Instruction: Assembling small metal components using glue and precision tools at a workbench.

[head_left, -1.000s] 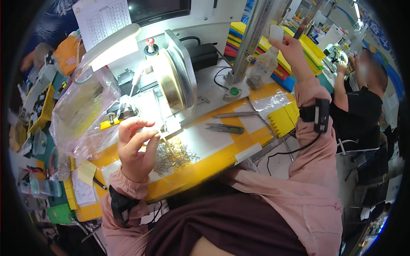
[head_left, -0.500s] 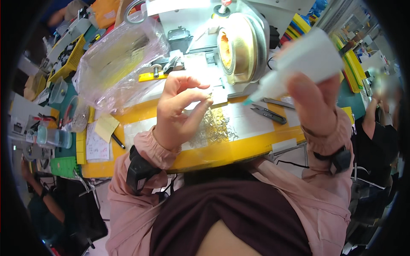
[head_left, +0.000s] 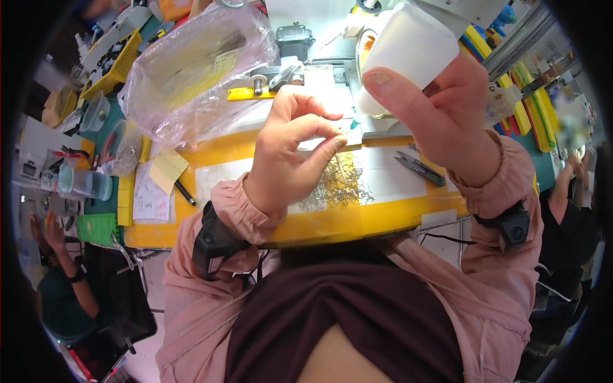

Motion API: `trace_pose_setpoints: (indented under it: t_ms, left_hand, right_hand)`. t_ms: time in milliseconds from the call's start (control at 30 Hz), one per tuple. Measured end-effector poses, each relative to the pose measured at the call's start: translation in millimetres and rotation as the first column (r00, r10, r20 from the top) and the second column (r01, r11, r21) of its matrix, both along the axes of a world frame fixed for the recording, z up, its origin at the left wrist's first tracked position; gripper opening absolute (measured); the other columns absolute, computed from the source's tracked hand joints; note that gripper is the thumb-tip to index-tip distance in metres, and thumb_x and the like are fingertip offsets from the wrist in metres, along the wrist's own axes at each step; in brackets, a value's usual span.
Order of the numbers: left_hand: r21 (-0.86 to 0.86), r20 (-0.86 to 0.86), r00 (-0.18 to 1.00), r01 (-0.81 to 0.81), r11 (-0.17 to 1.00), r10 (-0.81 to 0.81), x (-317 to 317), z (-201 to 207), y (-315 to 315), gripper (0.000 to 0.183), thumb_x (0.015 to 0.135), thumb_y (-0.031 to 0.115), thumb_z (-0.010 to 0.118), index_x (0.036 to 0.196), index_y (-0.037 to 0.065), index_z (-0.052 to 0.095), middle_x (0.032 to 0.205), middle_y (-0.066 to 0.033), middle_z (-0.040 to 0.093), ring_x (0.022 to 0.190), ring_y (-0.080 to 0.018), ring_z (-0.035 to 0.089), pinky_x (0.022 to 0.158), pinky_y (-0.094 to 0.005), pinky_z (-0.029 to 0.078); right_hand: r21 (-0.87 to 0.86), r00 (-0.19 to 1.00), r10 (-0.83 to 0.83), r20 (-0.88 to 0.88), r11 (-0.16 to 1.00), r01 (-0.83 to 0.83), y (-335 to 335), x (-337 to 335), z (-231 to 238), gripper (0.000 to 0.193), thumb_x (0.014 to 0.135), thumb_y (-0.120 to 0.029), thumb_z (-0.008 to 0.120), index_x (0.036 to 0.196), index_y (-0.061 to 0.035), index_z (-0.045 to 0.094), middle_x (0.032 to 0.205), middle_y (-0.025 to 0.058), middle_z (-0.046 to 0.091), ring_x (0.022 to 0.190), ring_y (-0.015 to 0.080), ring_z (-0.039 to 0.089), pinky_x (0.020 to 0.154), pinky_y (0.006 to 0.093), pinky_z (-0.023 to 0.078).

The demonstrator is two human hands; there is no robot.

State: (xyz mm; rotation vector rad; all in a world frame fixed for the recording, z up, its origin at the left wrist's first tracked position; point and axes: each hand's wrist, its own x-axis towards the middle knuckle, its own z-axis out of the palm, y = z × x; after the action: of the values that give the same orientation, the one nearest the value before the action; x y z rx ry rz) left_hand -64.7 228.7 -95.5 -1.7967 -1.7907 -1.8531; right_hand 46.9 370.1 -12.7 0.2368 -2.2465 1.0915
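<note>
My left hand is raised over the work table, thumb and forefinger pinched together. Whatever sits between those fingertips is too small to make out. In my right hand is a white squeeze bottle, tilted downward to the left. Its green tip is beside the left fingertips; whether they touch I cannot tell. Below the pinch lies a loose pile of small bent metal pieces on a white sheet. A pair of dark thread snips rests on the table under my right hand.
A clear plastic bag lies at the back left, beside a yellow bar. A black pen and a beige note are at left. The bottle mostly covers a tape spool. Other people sit at both sides.
The bottle has swung left and its green tip has come to my left fingertips. The left hand keeps its pinch. The whole view has shifted slightly.
</note>
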Motion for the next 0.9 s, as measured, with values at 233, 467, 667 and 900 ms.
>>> trace_pose_setpoints:
  t_ms: [233,467,667,900]
  left_hand:
    - [-0.012,-0.007,1.000,-0.016,1.000,0.016,1,2,-2,0.010,0.067,-0.004,0.066,0.072,0.002,0.059,0.087,-0.0077,0.046,0.084,-0.0183,0.051,0.076,-0.0282,0.040]
    - [-0.029,-0.039,0.999,-0.033,0.999,0.032,2,2,1,0.010,0.066,-0.003,0.067,0.072,0.002,0.060,0.086,-0.0082,0.047,0.086,-0.0181,0.050,0.077,-0.0283,0.039]
    - [0.011,-0.061,0.997,-0.056,0.998,0.056,0,-1,0,0.012,0.064,-0.003,0.068,0.072,0.002,0.059,0.087,-0.0096,0.048,0.082,-0.0193,0.052,0.072,-0.0272,0.043]
    - [0.037,-0.082,0.993,-0.079,0.996,0.082,3,-2,4,0.013,0.064,-0.005,0.066,0.069,0.001,0.057,0.089,-0.0102,0.051,0.086,-0.0220,0.053,0.075,-0.0305,0.042]
  right_hand:
    - [-0.049,0.999,-0.033,-0.008,0.998,0.032,-1,-1,-3,0.012,0.079,-0.006,0.061,0.088,0.0010,0.059,0.074,0.0035,0.061,0.065,0.0055,0.054,0.056,0.0179,0.040]
    - [0.014,0.999,-0.053,-0.014,0.999,0.053,4,3,-4,0.013,0.078,-0.004,0.061,0.090,0.0010,0.059,0.078,0.0041,0.061,0.067,0.0064,0.055,0.057,0.0186,0.041]
    - [-0.346,0.968,-0.174,-0.183,0.932,0.102,10,52,-6,0.009,0.080,-0.006,0.058,0.086,0.0006,0.059,0.073,0.0033,0.060,0.057,0.0042,0.051,0.049,0.0176,0.038]
    - [-0.692,0.757,-0.581,-0.299,0.678,0.247,138,139,-5,0.019,0.079,-0.018,0.057,0.087,-0.0004,0.054,0.065,0.0022,0.050,0.050,0.0082,0.043,0.043,0.0211,0.032]
